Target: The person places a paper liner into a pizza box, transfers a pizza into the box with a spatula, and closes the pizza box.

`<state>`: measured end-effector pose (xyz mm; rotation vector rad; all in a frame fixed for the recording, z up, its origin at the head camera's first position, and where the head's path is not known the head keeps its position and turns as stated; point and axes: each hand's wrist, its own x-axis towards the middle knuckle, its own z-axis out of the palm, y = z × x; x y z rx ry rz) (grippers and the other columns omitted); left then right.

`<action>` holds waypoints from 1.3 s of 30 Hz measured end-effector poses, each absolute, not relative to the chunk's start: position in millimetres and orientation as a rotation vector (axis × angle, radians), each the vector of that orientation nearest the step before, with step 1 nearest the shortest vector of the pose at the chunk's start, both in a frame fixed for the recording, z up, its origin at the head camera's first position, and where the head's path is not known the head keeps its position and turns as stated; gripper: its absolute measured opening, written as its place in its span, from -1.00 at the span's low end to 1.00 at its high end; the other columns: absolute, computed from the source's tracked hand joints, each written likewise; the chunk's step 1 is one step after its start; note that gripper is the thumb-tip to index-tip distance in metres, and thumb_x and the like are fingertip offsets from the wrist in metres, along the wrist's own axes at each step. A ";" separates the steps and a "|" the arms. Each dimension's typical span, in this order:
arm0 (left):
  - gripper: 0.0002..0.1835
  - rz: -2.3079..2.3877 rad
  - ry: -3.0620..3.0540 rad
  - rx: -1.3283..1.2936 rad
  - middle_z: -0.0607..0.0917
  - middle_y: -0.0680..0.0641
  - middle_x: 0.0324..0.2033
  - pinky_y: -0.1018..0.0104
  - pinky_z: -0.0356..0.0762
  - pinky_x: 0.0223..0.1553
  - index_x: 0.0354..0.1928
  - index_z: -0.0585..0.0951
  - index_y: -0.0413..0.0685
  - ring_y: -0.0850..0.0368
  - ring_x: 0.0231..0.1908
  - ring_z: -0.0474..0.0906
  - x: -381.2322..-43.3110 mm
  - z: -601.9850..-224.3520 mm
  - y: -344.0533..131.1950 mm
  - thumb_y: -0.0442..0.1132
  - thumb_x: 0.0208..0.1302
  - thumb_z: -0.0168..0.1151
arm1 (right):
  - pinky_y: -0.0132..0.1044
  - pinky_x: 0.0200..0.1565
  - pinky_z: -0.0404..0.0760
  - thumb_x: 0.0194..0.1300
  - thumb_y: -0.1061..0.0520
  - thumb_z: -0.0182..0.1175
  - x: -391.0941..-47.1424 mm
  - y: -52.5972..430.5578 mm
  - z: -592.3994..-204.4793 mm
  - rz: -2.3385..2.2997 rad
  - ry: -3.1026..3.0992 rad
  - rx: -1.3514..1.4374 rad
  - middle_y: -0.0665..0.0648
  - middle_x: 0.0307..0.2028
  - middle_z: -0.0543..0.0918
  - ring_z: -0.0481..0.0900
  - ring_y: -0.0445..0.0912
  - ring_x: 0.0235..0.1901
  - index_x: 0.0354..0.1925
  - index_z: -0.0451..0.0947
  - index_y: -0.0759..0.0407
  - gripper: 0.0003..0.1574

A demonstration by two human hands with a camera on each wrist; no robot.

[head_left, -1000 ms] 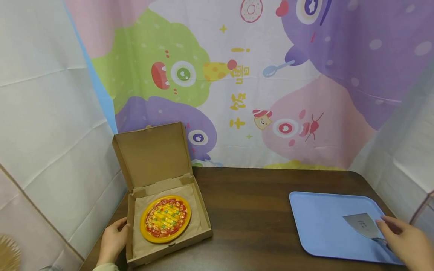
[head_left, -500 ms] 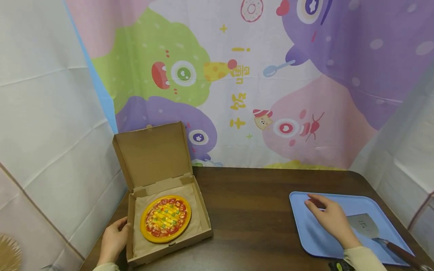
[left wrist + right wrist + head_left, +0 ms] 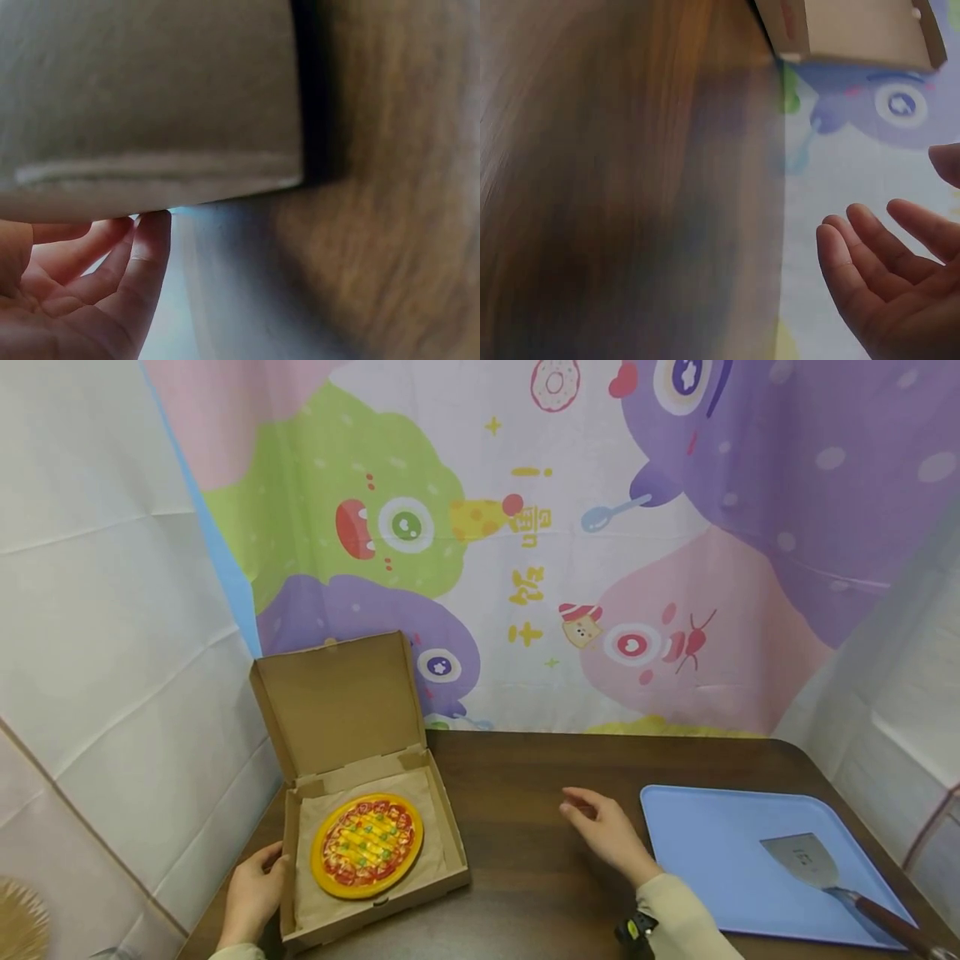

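An open cardboard pizza box (image 3: 420, 892) stands at the left of the table in the head view, its lid raised at the back. In it, on brown paper, lies a toy-like pizza (image 3: 367, 845) with a yellow rim. My left hand (image 3: 253, 893) rests against the box's left side; the left wrist view shows its extended fingers (image 3: 150, 251) with their tips at the cardboard. Over the table, between box and tray, my right hand (image 3: 609, 837) hangs with loosely bent fingers and holds nothing. A pizza server (image 3: 804, 860) with a dark handle lies on the blue tray (image 3: 708, 881).
The dark wooden table (image 3: 525, 793) meets a cartoon-printed cloth (image 3: 510, 685) at the back. White panels (image 3: 127, 635) border both sides. A round, straw-coloured object (image 3: 21, 918) shows at the lower left edge.
My right hand has left the pizza server's handle and moved left across the tray to over the bare table. The server stays on the tray. My left hand and the box have not moved.
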<state>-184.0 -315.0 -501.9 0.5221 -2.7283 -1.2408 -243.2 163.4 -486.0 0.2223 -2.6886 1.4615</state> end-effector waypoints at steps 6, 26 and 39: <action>-0.48 -1.257 -2.729 0.533 0.45 -0.52 0.20 -0.18 0.47 0.12 0.32 0.32 -0.50 -0.39 0.13 0.45 -183.5 -504.4 -314.3 -0.25 0.46 -0.09 | -0.05 0.08 0.60 0.36 0.06 0.22 -255.7 126.1 -495.3 1.555 -2.655 0.314 0.25 0.04 0.68 0.65 0.04 0.02 0.19 0.54 0.21 -0.52; -0.48 -1.262 -2.716 0.536 0.44 -0.52 0.21 -0.19 0.46 0.14 0.32 0.32 -0.49 -0.40 0.15 0.44 -184.3 -506.5 -315.9 -0.26 0.46 -0.11 | 0.08 0.12 0.58 0.39 -0.03 0.18 -268.3 45.5 -504.7 1.589 -2.806 0.646 0.39 0.20 0.54 0.59 0.22 0.09 0.31 0.37 0.36 -0.31; -0.48 -1.251 -2.717 0.540 0.43 -0.50 0.24 -0.19 0.45 0.15 0.33 0.32 -0.47 -0.40 0.17 0.43 -182.9 -505.9 -316.2 -0.25 0.45 -0.10 | 0.01 0.05 0.63 0.29 0.28 0.13 -261.5 19.7 -509.8 1.511 -2.771 0.787 0.40 0.01 0.65 0.65 0.19 -0.02 0.18 0.43 0.56 -0.47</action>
